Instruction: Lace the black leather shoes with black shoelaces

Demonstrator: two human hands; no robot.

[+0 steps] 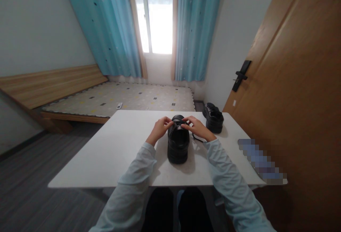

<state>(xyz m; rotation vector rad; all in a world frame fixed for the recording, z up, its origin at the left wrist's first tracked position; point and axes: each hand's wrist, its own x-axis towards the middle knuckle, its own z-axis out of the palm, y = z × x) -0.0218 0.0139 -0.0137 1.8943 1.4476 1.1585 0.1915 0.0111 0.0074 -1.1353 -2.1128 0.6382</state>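
Observation:
A black shoe (178,155) stands on the white table in front of me, heel toward me and toe pointing away. My left hand (161,128) reaches its lacing from the left, thumb and fingers pinched on the black shoelace. From the right, my right hand (197,127) pinches the lace at the same spot above the tongue. One dark lace end (197,139) trails onto the table beside my right wrist. What lies exactly between the fingertips is small and partly hidden. A second black shoe (214,118) sits farther back on the right.
The white table (106,154) has a pixelated bluish item (261,161) along its right edge. Behind it is a low bed (141,95) with a small white object (119,106) on it. A wooden door (298,82) stands close on the right. Blue curtains (197,29) flank the window.

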